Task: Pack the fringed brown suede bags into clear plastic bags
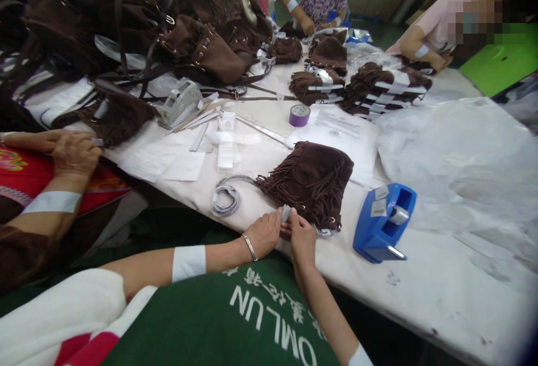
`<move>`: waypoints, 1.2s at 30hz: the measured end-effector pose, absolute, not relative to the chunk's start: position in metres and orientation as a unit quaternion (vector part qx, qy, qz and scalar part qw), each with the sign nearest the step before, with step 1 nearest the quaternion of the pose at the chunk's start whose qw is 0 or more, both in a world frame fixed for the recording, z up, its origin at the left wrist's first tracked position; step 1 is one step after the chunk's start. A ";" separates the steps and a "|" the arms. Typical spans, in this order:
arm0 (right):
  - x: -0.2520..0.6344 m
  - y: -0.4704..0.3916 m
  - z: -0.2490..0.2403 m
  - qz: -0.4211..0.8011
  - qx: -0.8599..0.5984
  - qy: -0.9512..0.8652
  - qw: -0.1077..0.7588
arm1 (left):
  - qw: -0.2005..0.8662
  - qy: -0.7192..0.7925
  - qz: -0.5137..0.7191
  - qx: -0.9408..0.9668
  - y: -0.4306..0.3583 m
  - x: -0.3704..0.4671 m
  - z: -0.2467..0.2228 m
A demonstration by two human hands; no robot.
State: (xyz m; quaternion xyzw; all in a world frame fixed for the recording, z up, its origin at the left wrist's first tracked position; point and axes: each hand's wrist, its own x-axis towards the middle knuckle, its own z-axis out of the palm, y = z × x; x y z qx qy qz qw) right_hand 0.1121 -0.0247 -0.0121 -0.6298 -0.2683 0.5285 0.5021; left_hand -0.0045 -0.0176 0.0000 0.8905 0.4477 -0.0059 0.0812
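A dark brown fringed bag [313,178] lies on the white table right in front of me. At its near edge my left hand [267,233] and my right hand [300,237] meet, fingers pinched together. Between the fingertips is a small greyish-white wrapped piece [286,213]; what it covers is hidden. A strap runs left from the bag to a coil wrapped in white [225,200]. Right of the bag stands a blue tape dispenser [384,223] with a roll of clear tape in it.
Brown bags [202,52] are heaped at the back left. Paper strips [226,139], a purple tape roll [299,115] and fringed bundles [386,88] lie beyond. Plastic sheets [458,158] cover the right. A co-worker's hands [78,156] are at the left; other people work opposite.
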 end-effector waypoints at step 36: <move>0.311 -0.066 0.043 0.134 -0.822 -0.296 0.468 | 0.695 0.485 0.204 0.490 0.006 -0.006 -0.005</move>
